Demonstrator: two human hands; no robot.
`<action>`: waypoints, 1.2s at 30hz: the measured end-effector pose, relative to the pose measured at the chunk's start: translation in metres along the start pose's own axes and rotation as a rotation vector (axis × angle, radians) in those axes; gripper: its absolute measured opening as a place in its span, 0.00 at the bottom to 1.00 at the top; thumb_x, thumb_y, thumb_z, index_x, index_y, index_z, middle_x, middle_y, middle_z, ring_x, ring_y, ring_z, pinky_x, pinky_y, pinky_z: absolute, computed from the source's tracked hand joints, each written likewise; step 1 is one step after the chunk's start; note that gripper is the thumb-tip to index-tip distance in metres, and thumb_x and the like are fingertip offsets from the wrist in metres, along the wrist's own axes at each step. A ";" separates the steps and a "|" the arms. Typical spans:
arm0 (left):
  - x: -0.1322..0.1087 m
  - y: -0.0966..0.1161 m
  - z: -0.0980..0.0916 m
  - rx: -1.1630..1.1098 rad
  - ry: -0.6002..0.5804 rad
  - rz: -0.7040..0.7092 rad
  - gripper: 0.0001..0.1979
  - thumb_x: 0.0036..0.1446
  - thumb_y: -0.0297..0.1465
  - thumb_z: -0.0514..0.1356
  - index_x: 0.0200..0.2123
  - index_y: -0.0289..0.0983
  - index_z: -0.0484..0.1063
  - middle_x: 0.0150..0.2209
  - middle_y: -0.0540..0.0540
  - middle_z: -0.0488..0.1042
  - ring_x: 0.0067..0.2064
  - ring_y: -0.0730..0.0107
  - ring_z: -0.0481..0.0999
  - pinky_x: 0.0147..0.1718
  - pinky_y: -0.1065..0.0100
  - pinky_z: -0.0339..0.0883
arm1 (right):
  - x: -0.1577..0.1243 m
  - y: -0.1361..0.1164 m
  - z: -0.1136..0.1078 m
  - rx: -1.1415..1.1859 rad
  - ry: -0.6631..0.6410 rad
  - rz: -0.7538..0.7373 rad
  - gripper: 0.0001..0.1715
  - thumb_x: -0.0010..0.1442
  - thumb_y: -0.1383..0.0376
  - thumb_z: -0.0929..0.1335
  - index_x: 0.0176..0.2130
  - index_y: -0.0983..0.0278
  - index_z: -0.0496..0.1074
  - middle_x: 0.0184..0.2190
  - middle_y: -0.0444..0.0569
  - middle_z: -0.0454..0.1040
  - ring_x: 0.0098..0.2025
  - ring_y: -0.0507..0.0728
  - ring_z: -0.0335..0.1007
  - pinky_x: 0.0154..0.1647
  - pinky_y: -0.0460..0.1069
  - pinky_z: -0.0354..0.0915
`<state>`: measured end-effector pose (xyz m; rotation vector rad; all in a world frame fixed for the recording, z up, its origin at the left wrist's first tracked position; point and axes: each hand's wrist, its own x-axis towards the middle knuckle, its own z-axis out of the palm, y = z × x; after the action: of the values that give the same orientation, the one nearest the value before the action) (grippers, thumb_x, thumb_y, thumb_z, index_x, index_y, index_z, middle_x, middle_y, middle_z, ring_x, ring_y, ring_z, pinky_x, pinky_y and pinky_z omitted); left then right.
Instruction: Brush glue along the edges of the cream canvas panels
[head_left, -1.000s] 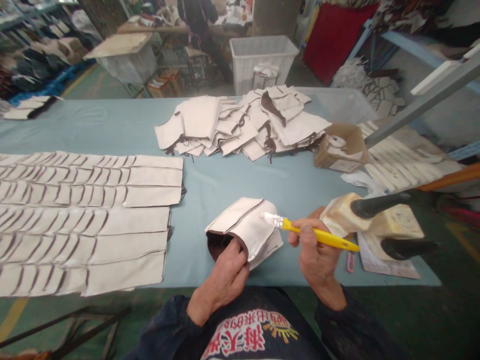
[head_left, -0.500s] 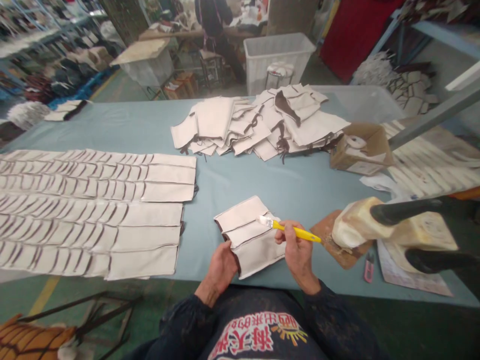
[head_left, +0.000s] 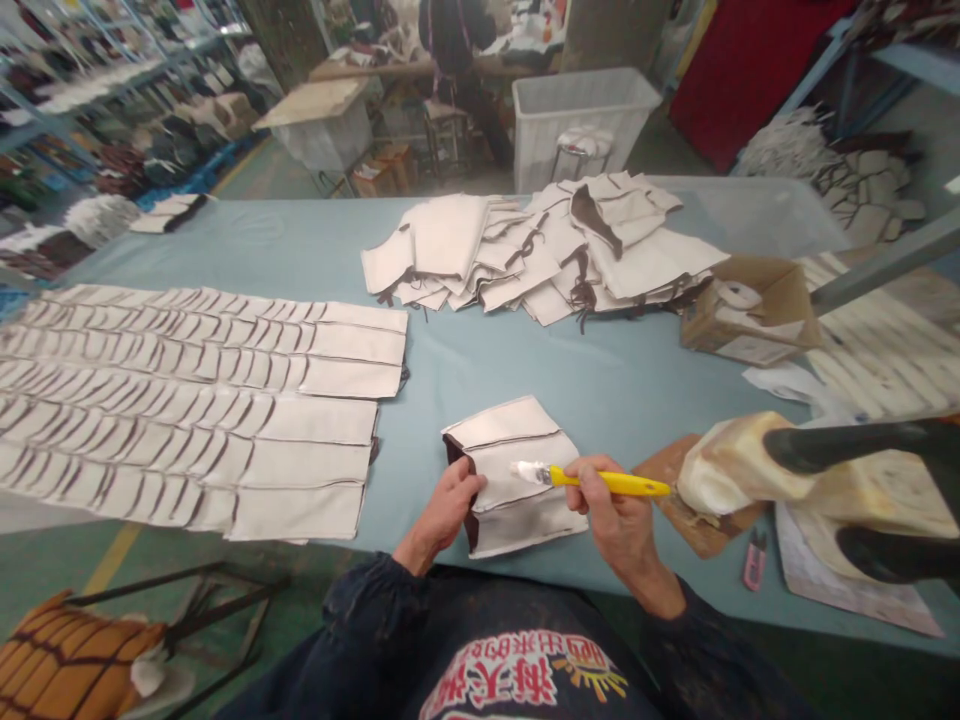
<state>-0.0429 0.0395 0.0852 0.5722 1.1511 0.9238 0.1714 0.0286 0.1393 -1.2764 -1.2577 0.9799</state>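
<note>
In front of me on the blue-green table lies a cream fabric piece (head_left: 517, 420) with dark seams and a dark brown lining at its left end. My left hand (head_left: 446, 505) pinches that left edge near the middle panel. My right hand (head_left: 619, 520) grips the yellow handle of a paintbrush (head_left: 607, 482). The brush's white-coated bristles point left, over the middle panel; whether they touch the fabric I cannot tell. To the right, a cream-crusted glue container (head_left: 716, 465) with black handles rests on a brown board (head_left: 694, 530).
Overlapping rows of similar fabric pieces (head_left: 300, 470) cover the table's left side. A loose heap of pieces (head_left: 525, 250) lies at the back, beside a cardboard box (head_left: 750, 310). Pink snips (head_left: 754, 562) lie near the right front edge. Another person (head_left: 454, 60) is in the background.
My left hand has moved up along the fabric's left edge to the middle panel. The brush has turned more level. The whole view has shifted slightly.
</note>
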 end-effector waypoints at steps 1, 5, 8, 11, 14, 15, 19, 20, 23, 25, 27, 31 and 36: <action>-0.003 0.006 0.003 0.035 -0.019 0.013 0.13 0.48 0.27 0.65 0.40 0.35 0.77 0.38 0.47 0.83 0.38 0.65 0.78 0.38 0.69 0.70 | 0.003 -0.007 -0.004 -0.031 -0.043 -0.041 0.21 0.71 0.51 0.65 0.34 0.62 0.74 0.18 0.41 0.70 0.20 0.52 0.65 0.22 0.47 0.65; -0.014 0.030 0.016 0.258 -0.130 0.051 0.12 0.51 0.30 0.62 0.41 0.37 0.75 0.34 0.50 0.79 0.36 0.67 0.75 0.37 0.69 0.69 | 0.020 -0.037 -0.016 -0.149 -0.178 -0.202 0.17 0.72 0.57 0.65 0.33 0.61 0.75 0.20 0.41 0.71 0.21 0.52 0.67 0.24 0.46 0.65; -0.025 0.048 0.030 0.407 -0.194 0.083 0.10 0.55 0.33 0.59 0.41 0.37 0.74 0.33 0.50 0.76 0.36 0.66 0.73 0.37 0.68 0.67 | 0.033 -0.058 -0.019 -0.226 -0.266 -0.303 0.15 0.71 0.61 0.65 0.33 0.60 0.75 0.23 0.42 0.74 0.23 0.52 0.69 0.25 0.46 0.64; -0.036 0.063 0.044 0.471 -0.269 0.108 0.12 0.59 0.33 0.56 0.42 0.36 0.75 0.34 0.49 0.75 0.36 0.66 0.71 0.36 0.68 0.65 | 0.044 -0.067 -0.013 -0.293 -0.314 -0.427 0.13 0.70 0.65 0.65 0.33 0.60 0.75 0.25 0.43 0.77 0.24 0.52 0.71 0.27 0.46 0.64; -0.041 0.067 0.052 0.494 -0.283 0.124 0.11 0.58 0.31 0.56 0.40 0.36 0.76 0.33 0.50 0.74 0.34 0.67 0.69 0.34 0.68 0.64 | 0.049 -0.064 -0.003 -0.319 -0.267 -0.566 0.13 0.70 0.66 0.65 0.33 0.60 0.74 0.26 0.44 0.78 0.26 0.53 0.73 0.29 0.47 0.66; -0.041 0.067 0.052 0.481 -0.266 0.122 0.11 0.57 0.31 0.56 0.39 0.36 0.76 0.32 0.50 0.74 0.34 0.68 0.68 0.34 0.69 0.63 | 0.050 -0.061 -0.001 -0.313 -0.247 -0.588 0.13 0.70 0.66 0.65 0.33 0.60 0.74 0.26 0.44 0.78 0.26 0.53 0.74 0.30 0.47 0.66; -0.037 0.061 0.044 0.360 -0.222 0.055 0.11 0.57 0.32 0.57 0.41 0.37 0.76 0.31 0.50 0.74 0.32 0.68 0.69 0.32 0.69 0.63 | 0.042 -0.058 -0.008 -0.276 -0.117 -0.505 0.11 0.71 0.66 0.65 0.36 0.60 0.74 0.26 0.43 0.78 0.25 0.52 0.73 0.27 0.46 0.66; -0.036 0.061 0.043 0.345 -0.233 0.042 0.11 0.57 0.32 0.57 0.42 0.37 0.77 0.32 0.50 0.75 0.32 0.67 0.70 0.32 0.69 0.64 | 0.040 -0.059 -0.012 -0.271 -0.085 -0.476 0.11 0.71 0.66 0.65 0.36 0.60 0.74 0.27 0.43 0.78 0.25 0.52 0.73 0.27 0.46 0.66; -0.036 0.062 0.042 0.360 -0.299 0.041 0.14 0.58 0.32 0.58 0.45 0.37 0.78 0.35 0.48 0.78 0.35 0.66 0.72 0.33 0.68 0.65 | 0.035 -0.065 -0.019 -0.288 -0.113 -0.459 0.11 0.70 0.66 0.65 0.36 0.59 0.75 0.26 0.42 0.78 0.25 0.52 0.73 0.27 0.46 0.67; -0.036 0.064 0.046 0.375 -0.346 0.054 0.15 0.58 0.31 0.58 0.46 0.37 0.78 0.37 0.48 0.79 0.37 0.65 0.72 0.36 0.68 0.66 | 0.035 -0.069 -0.019 -0.312 -0.166 -0.484 0.11 0.69 0.66 0.66 0.34 0.60 0.75 0.25 0.42 0.78 0.25 0.52 0.74 0.27 0.46 0.67; -0.037 0.065 0.049 0.369 -0.358 0.065 0.17 0.58 0.30 0.57 0.48 0.37 0.78 0.38 0.47 0.79 0.38 0.65 0.72 0.37 0.68 0.67 | 0.036 -0.069 -0.015 -0.315 -0.159 -0.500 0.13 0.70 0.66 0.65 0.33 0.60 0.74 0.25 0.42 0.78 0.24 0.52 0.73 0.26 0.46 0.67; -0.036 0.064 0.050 0.317 -0.302 0.056 0.17 0.59 0.31 0.57 0.49 0.36 0.78 0.39 0.48 0.79 0.37 0.67 0.72 0.36 0.69 0.66 | 0.034 -0.065 -0.014 -0.301 -0.075 -0.432 0.14 0.71 0.63 0.64 0.34 0.60 0.74 0.24 0.43 0.76 0.22 0.52 0.70 0.24 0.47 0.65; -0.040 0.064 0.052 0.359 -0.364 0.061 0.15 0.58 0.30 0.56 0.47 0.36 0.77 0.36 0.49 0.78 0.36 0.66 0.72 0.36 0.69 0.65 | 0.028 -0.062 -0.015 -0.322 -0.110 -0.453 0.13 0.71 0.63 0.64 0.34 0.60 0.74 0.24 0.43 0.76 0.24 0.52 0.72 0.26 0.47 0.66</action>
<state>-0.0190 0.0428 0.1734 1.0276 0.9743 0.6305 0.1809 0.0487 0.2053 -1.1100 -1.7484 0.5404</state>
